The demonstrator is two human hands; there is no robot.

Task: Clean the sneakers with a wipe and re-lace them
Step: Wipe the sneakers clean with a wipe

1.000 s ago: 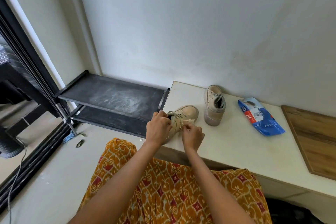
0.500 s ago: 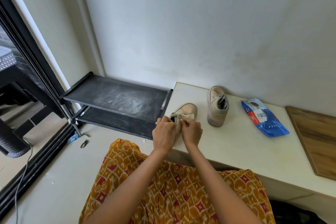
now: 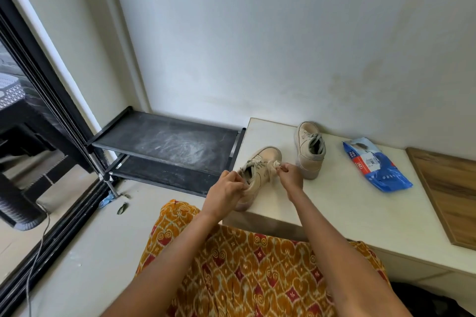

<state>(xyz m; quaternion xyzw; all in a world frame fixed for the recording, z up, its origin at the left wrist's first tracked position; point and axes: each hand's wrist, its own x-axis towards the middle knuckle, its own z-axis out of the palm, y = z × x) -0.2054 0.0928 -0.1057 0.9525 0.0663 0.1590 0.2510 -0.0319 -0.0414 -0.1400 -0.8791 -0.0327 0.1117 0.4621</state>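
Observation:
A beige sneaker (image 3: 265, 165) lies at the near left corner of the white table (image 3: 334, 203), toe pointing away. My left hand (image 3: 226, 192) grips its heel side, fingers curled at the collar and pinching a lace end. My right hand (image 3: 292, 176) pinches the other pale lace (image 3: 273, 165) beside the tongue. The second beige sneaker (image 3: 310, 150) stands further back near the wall, heel toward me, with its laces in. A blue wipes packet (image 3: 376, 165) lies to its right.
A wooden board (image 3: 453, 193) lies at the table's right end. A black two-tier shoe rack (image 3: 164, 147) stands left of the table against the wall. A dark sliding-door frame (image 3: 43, 100) and a cable run along the left. My patterned orange skirt fills the foreground.
My hands were close together over the near sneaker's laces; now they have drawn apart, each holding a lace end. The view has shifted slightly.

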